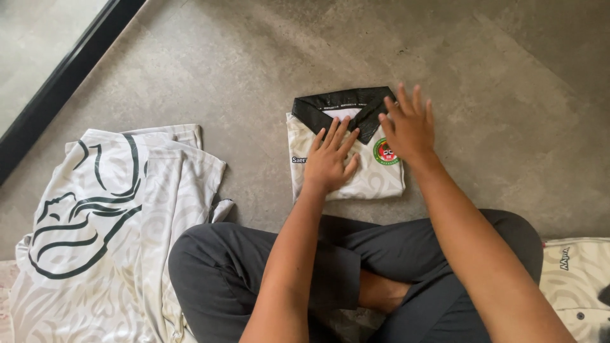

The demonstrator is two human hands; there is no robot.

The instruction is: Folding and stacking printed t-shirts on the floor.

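Both hands, the left hand [330,161] and right hand [408,127], lie open and flat on the folded jersey [346,149] on the floor [254,76] before the crossed legs [330,267]; lifting them carelessly could spring its folds loose.

Both hands, left [328,161] and right [408,127], press flat on a folded white jersey [368,178] on the floor.

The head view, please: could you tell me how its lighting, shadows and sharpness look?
Head view: soft, even daylight; only faint shadows beside the folded shirt and under the left hand and right hand; both hands rest flat and open, sharp, no motion blur; the concrete floor is matte, without glare.
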